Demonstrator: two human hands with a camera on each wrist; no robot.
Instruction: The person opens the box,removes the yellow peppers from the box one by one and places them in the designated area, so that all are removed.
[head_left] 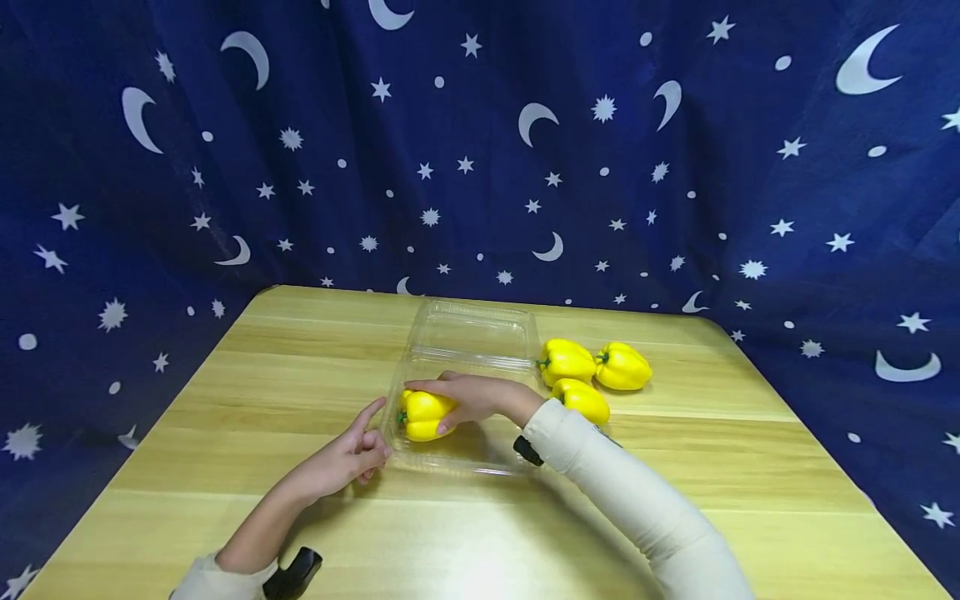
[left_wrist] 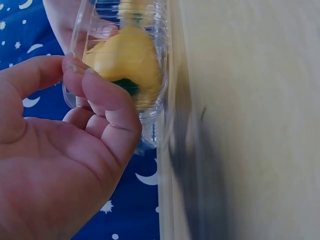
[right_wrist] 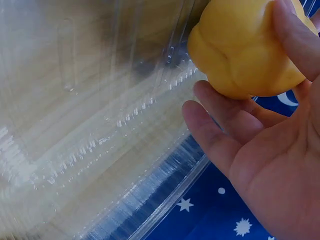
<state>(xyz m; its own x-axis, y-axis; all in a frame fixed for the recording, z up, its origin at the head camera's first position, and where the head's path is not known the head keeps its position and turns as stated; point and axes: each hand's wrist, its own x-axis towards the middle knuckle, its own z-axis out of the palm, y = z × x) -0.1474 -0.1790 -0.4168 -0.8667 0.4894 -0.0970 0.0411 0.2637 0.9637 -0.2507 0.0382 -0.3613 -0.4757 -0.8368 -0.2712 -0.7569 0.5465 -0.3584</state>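
A yellow bell pepper [head_left: 424, 416] with a green stem is at the left end of a clear plastic clamshell container [head_left: 480, 467], whose lid [head_left: 480, 329] lies open toward the back. My right hand [head_left: 474, 398] grips this pepper, thumb on the near side and fingers over the far side; the right wrist view shows the pepper [right_wrist: 245, 50] between thumb and fingers. At the container's left edge, my left hand [head_left: 347, 457] pinches the rim, its index finger stretched along the side. In the left wrist view, the left hand's [left_wrist: 65, 130] thumb and fingertips meet at the clear wall.
Right of the container, several more yellow bell peppers lie grouped on the wooden table [head_left: 712, 450], the nearest pepper [head_left: 583, 402] partly behind my right forearm. A dark blue curtain [head_left: 480, 150] with moons and stars hangs behind the table.
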